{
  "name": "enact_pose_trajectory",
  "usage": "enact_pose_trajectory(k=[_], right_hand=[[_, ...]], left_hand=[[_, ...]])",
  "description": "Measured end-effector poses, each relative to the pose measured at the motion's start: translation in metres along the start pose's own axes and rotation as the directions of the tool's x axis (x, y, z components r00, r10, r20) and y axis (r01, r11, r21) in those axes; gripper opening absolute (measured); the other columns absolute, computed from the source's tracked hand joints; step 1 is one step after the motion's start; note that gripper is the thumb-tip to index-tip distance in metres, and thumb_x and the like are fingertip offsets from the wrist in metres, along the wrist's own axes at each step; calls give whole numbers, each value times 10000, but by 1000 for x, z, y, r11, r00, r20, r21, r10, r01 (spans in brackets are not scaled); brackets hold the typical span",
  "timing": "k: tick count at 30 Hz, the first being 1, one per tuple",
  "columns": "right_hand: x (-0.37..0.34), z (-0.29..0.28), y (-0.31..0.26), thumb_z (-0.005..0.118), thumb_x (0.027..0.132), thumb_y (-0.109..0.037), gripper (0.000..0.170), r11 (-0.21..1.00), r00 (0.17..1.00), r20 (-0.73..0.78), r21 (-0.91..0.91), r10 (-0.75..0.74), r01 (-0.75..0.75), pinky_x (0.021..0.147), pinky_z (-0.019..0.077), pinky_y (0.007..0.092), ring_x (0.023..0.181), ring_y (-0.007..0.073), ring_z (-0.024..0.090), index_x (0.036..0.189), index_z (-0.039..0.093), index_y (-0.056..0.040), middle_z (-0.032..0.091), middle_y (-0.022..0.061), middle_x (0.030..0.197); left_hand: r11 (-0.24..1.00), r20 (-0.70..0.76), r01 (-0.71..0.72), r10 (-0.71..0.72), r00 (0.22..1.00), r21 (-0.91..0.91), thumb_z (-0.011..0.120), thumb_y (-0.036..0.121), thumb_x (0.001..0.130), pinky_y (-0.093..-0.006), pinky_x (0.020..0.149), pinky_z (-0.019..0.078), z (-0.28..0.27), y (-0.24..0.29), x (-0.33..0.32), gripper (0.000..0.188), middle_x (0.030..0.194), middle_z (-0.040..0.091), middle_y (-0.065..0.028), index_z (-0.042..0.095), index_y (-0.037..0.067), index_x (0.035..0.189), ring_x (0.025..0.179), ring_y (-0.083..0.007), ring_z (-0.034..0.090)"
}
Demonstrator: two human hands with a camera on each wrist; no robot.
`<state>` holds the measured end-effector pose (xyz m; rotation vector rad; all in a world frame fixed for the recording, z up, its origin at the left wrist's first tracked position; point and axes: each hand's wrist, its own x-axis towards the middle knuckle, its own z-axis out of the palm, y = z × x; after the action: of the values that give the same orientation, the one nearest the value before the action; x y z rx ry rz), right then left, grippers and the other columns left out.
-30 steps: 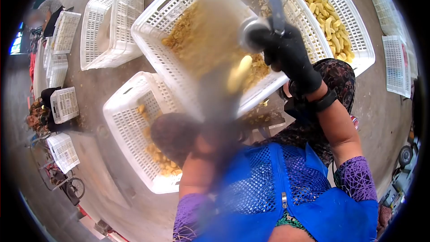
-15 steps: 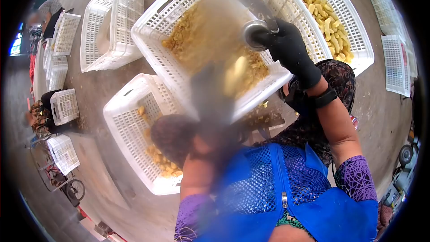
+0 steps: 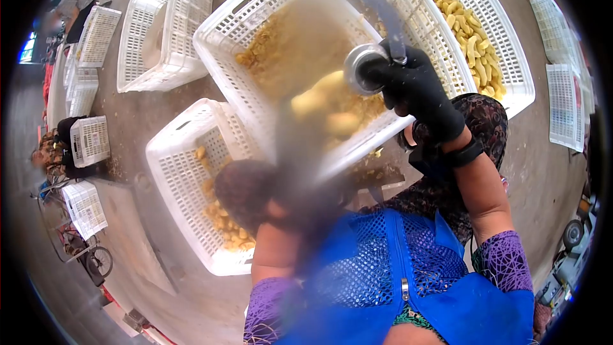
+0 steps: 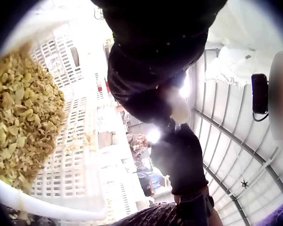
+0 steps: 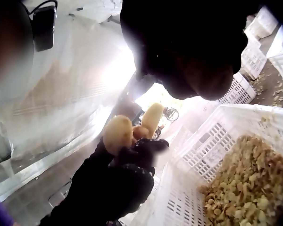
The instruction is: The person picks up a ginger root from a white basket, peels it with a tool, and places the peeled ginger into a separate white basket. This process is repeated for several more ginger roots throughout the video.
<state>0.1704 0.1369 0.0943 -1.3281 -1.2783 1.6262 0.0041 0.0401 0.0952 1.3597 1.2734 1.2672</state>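
Left hand (image 5: 132, 175) pinches pale pieces (image 5: 117, 134); right hand (image 3: 423, 89), at its two o'clock, grips round metal tool (image 3: 366, 67). Crowded hold could drop one among peelings (image 5: 250, 188).

Shavings (image 3: 262, 45) lie in the middle crate (image 3: 220, 35), whole pieces (image 3: 476, 41) in the right crate (image 3: 431, 35)

Pale pieces (image 5: 118, 133) in left hand (image 5: 131, 176)
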Motion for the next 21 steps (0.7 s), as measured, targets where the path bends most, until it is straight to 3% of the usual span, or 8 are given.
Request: enact_pose_trajectory(k=[2, 4, 6, 10, 12, 17, 18, 21], right_hand=[[-1, 4, -2, 712, 800, -165, 175, 990, 997, 32, -124, 76, -71, 428, 388, 189, 496, 54, 520, 918, 629, -66, 595, -4, 689], [4, 11, 19, 712, 808, -119, 165, 960, 957, 136, -81, -254, 267, 552, 459, 199, 637, 46, 568, 934, 636, -43, 620, -9, 761], [6, 12, 28, 699, 812, -247, 227, 933, 940, 135, -144, -312, 330, 580, 475, 242, 648, 72, 599, 925, 675, -52, 668, 26, 749], [12, 13, 32, 691, 816, -248, 189, 937, 954, 148, -200, -261, 287, 564, 477, 255, 622, 100, 609, 918, 680, -89, 664, 46, 728], [13, 14, 34, 688, 818, -252, 180, 903, 933, 130, -240, -335, 357, 552, 474, 260, 603, 111, 608, 912, 682, -99, 659, 52, 712], [12, 9, 23, 672, 845, -122, 69, 670, 732, 148, -313, -665, 673, 431, 417, 204, 506, 54, 525, 874, 634, -71, 589, 11, 672], [4, 3, 14, 674, 839, -158, 82, 996, 993, -87, -45, -85, 81, 341, 326, 191, 402, 50, 465, 855, 635, -88, 552, 3, 600], [-4, -4, -4, 656, 845, -219, 155, 996, 989, -149, 82, -17, 30, 326, 280, 181, 368, 43, 414, 885, 648, -69, 561, 0, 591]], left_hand=[[997, 84, -67, 63, 994, 43, 541, 119, 887, -333, 926, 428, -3, 9, 15, 395, 1166, 541, -123, 446, -4, 1250, 1048, -197, 533], [987, 171, -138, 123, 978, 79, 541, 73, 874, -326, 912, 443, -1, 11, 20, 380, 1173, 534, -130, 449, -4, 1234, 1052, -197, 533], [935, 51, 353, -351, 935, -36, 534, -12, 844, -308, 869, 471, 5, 8, 18, 395, 1171, 527, -135, 440, -1, 1227, 1043, -187, 532], [962, -165, 272, -267, 949, 6, 538, -49, 828, -304, 862, 479, 6, -38, 2, 422, 1193, 518, -130, 428, 1, 1232, 1063, -194, 530], [863, -212, 474, -503, 838, -177, 539, -48, 830, -295, 856, 481, 7, -16, 12, 416, 1200, 518, -113, 437, 7, 1229, 1066, -200, 533], [963, -166, 67, -24, 986, 262, 550, 46, 860, -307, 865, 467, -5, -57, -1, 374, 1175, 549, -109, 469, 8, 1224, 1044, -199, 542], [943, -167, -2, 61, 984, 334, 552, 87, 874, -316, 866, 462, -8, -58, -3, 364, 1162, 560, -113, 480, 7, 1221, 1033, -199, 545], [981, -203, 190, -179, 963, 38, 522, 193, 916, -329, 869, 450, -9, -30, 0, 350, 1136, 581, -113, 500, 4, 1211, 1011, -198, 549]])
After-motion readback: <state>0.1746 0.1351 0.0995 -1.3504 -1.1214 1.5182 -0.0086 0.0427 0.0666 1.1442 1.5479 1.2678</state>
